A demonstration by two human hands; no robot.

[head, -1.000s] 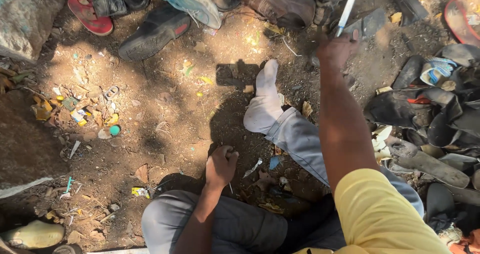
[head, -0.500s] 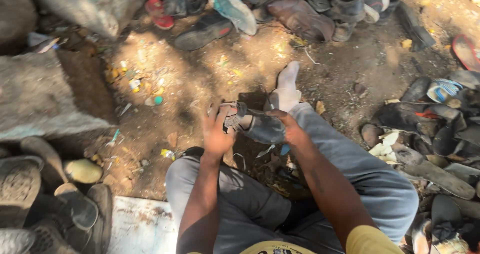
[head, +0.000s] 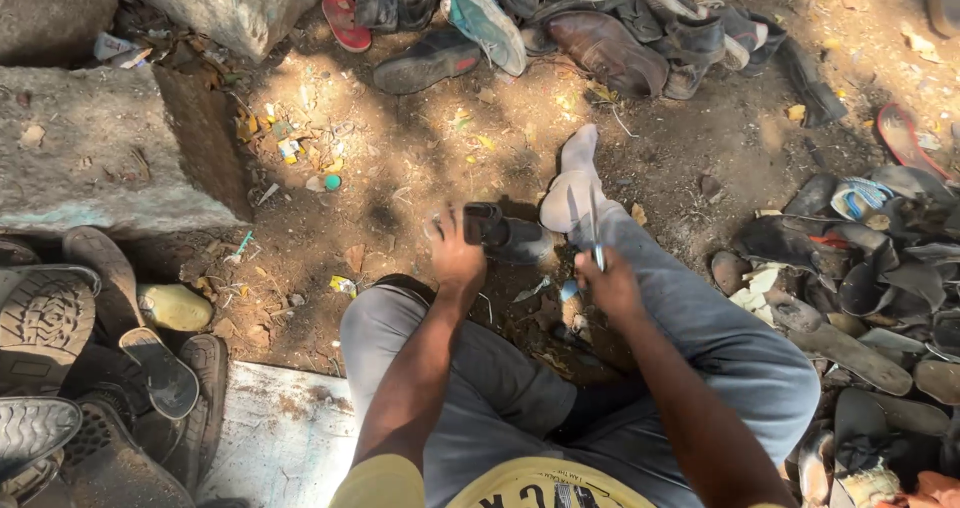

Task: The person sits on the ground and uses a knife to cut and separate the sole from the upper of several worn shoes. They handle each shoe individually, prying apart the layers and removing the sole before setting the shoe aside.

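Your left hand (head: 458, 258) is gripping the black shoe (head: 505, 234), fingers wrapped round its heel end; your right hand (head: 610, 286) is pinching the knife (head: 594, 230), blade rising above your fingertips. Be keeping it angled away.

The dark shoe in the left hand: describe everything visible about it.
The dark shoe is black and worn, apparently leather or a like material, though shade hides much detail. It lies roughly level, lengthwise across the view, just above the dirt ground in front of the person's knees. The left hand grips its near end; its far end reaches beside the white-socked foot. The right hand, close by, holds a thin blade-like tool upright, not visibly touching the shoe.
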